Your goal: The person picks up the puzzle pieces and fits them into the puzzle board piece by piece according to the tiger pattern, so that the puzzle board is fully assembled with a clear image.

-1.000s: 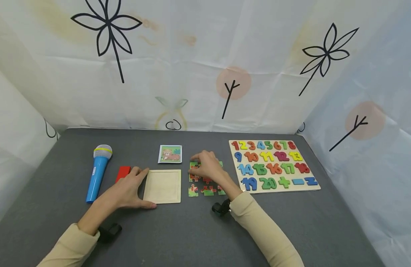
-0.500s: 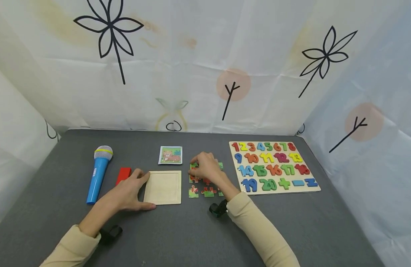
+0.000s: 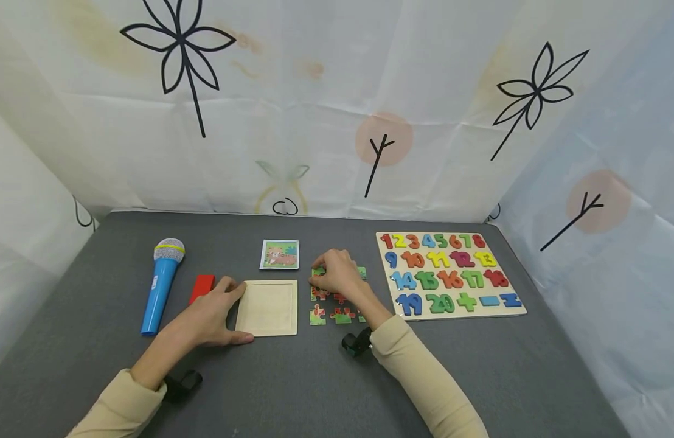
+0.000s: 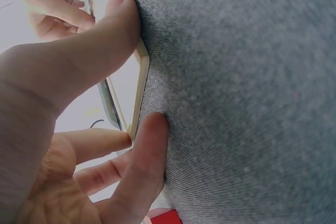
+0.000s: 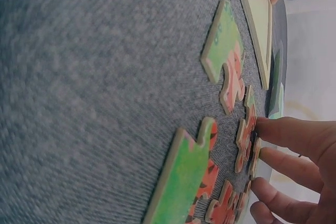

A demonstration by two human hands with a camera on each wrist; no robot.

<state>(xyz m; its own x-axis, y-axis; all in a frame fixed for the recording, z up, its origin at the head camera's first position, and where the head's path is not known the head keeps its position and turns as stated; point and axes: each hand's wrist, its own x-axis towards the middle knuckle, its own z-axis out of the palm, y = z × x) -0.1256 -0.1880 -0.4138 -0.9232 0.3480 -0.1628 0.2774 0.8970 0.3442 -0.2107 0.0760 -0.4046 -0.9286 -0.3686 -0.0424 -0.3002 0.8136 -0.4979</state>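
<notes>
My left hand (image 3: 213, 313) is at the left side of a shallow square wooden tray (image 3: 268, 308). Its thumb rests on the tray's near edge, and its forefinger touches the far left corner. Right of the tray lies a group of jigsaw puzzle pieces (image 3: 342, 315), green and orange-red. Over the group's far left, my right hand (image 3: 341, 277) pinches a puzzle piece (image 3: 317, 272) between thumb and forefinger, at table level. In the right wrist view, a near corner piece (image 5: 223, 51) lies loose, and the hand hides part of the others.
Behind the tray lies a small picture card (image 3: 279, 254). A red block (image 3: 202, 286) and a blue toy microphone (image 3: 163, 286) lie to the left. On the right is a wooden number board (image 3: 496, 310). A printed white cloth hangs behind the grey table (image 3: 293, 389).
The head view has shifted slightly. My right forearm has drawn a little to the left, while the fingers stay at the same puzzle pieces. The left hand holds its place at the tray.
</notes>
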